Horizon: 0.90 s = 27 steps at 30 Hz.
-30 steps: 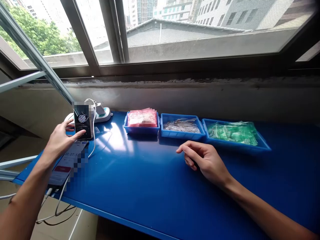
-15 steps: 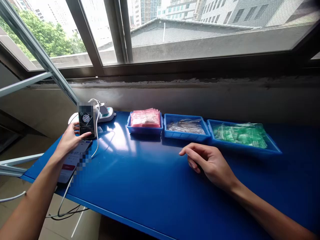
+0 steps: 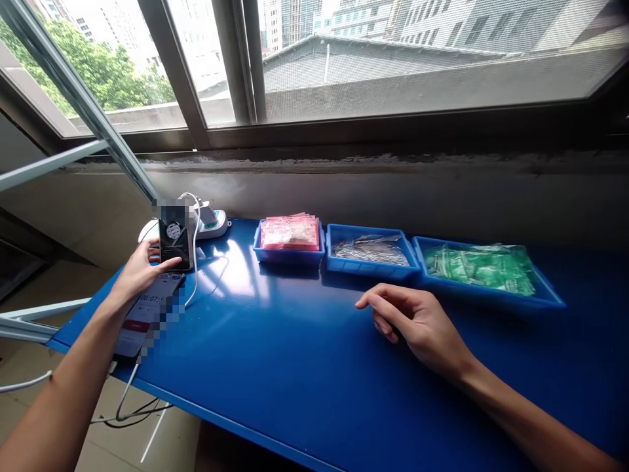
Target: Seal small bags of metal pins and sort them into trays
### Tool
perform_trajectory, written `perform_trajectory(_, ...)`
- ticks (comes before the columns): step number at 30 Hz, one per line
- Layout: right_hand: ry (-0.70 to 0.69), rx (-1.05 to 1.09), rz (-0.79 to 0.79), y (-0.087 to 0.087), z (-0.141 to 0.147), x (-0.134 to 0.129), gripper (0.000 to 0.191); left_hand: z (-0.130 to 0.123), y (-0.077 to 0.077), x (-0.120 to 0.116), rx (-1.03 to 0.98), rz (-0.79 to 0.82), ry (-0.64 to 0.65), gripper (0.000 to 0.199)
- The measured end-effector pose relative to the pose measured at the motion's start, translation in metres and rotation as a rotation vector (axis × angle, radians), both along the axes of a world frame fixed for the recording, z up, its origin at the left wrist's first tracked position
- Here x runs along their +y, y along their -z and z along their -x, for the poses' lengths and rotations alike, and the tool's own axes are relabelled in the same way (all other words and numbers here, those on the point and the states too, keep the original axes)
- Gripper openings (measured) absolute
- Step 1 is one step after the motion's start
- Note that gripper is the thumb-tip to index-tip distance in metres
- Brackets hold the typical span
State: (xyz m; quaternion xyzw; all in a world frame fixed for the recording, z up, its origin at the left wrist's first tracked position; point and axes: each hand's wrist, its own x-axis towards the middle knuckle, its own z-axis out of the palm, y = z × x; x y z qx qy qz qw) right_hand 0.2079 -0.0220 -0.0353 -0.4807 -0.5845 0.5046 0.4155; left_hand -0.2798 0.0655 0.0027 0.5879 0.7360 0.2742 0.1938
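Observation:
At the table's left end, my left hand grips an upright smartphone with a dark screen, thumb across its lower front and fingers at its side. Just below lies a second phone showing a running timer, partly covered by a pixelated patch. My right hand rests over the blue tabletop, loosely curled with thumb and index close together; nothing shows in it. It is nearest to the middle blue bin, which holds thin metallic-looking pieces in clear wrap, and the right bin of green packets.
A left blue bin holds pink packets. A white power strip with a plugged-in charger and white cable stands behind the phones. A metal frame rises at the left. Windows run along the back.
The whole view has shifted slightly, so everything sits a little further right. Both hands keep the same pose, the left still on the smartphone.

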Motion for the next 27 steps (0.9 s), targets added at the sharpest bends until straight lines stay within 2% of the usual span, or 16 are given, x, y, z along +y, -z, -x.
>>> perform_trajectory(9,-0.021,-0.009,0.000,-0.001,0.001,0.001,0.038,-0.006,-0.006,-0.007,-0.020,0.038,0.000,0.076)
perform_trajectory(21,-0.036,-0.032,-0.005,0.001,0.001,0.000,0.039,-0.004,0.000,-0.003,0.011,0.024,-0.007,0.073)
perform_trajectory(27,-0.041,-0.040,0.002,0.000,0.001,-0.001,0.040,-0.012,-0.008,-0.008,0.084,-0.005,-0.065,0.068)
